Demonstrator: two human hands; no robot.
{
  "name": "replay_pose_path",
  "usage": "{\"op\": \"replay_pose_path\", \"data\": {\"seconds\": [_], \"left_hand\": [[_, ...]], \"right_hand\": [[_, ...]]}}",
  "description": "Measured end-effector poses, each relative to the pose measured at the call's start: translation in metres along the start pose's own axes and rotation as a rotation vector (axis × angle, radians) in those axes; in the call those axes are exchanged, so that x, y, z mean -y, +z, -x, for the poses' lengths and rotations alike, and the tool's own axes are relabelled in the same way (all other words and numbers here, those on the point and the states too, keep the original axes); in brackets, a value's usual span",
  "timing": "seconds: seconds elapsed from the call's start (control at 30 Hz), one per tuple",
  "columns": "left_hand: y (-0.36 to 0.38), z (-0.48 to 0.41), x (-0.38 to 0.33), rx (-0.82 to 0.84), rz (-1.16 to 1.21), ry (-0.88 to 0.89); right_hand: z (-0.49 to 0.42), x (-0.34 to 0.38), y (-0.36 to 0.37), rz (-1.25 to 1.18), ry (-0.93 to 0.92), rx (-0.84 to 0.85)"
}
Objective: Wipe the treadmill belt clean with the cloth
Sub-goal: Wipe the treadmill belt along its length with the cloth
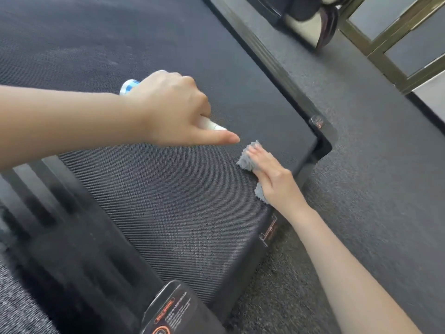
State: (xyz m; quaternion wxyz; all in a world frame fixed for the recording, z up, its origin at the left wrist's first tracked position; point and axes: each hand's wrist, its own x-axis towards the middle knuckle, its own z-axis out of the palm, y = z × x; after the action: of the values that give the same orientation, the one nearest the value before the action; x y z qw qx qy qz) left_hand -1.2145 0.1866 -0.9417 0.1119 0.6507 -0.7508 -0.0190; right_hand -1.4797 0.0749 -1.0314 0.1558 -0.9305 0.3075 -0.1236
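Cloth (246, 160) looks soft, limp, light: best kept bunched beneath the right hand (273, 175), whose straight fingers (258, 155) press it onto the belt (168, 201); left hand (173, 107) grips a bottle (130, 86).

Left hand (173, 109) curled, right hand (272, 174) flat
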Motion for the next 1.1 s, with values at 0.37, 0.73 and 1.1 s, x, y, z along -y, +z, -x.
{"op": "replay_pose_path", "data": {"seconds": [0.37, 0.73, 1.1], "left_hand": [[0.016, -0.02, -0.014, 0.011, -0.019, 0.033], [0.033, -0.042, -0.012, -0.025, 0.027, 0.029], [0.029, -0.042, -0.016, -0.031, 0.062, 0.037]], "right_hand": [[-0.03, -0.072, -0.031, 0.01, 0.279, -0.106], [-0.048, -0.141, -0.06, 0.088, 0.553, -0.164], [-0.052, -0.132, -0.059, 0.143, 0.696, -0.16]]}}
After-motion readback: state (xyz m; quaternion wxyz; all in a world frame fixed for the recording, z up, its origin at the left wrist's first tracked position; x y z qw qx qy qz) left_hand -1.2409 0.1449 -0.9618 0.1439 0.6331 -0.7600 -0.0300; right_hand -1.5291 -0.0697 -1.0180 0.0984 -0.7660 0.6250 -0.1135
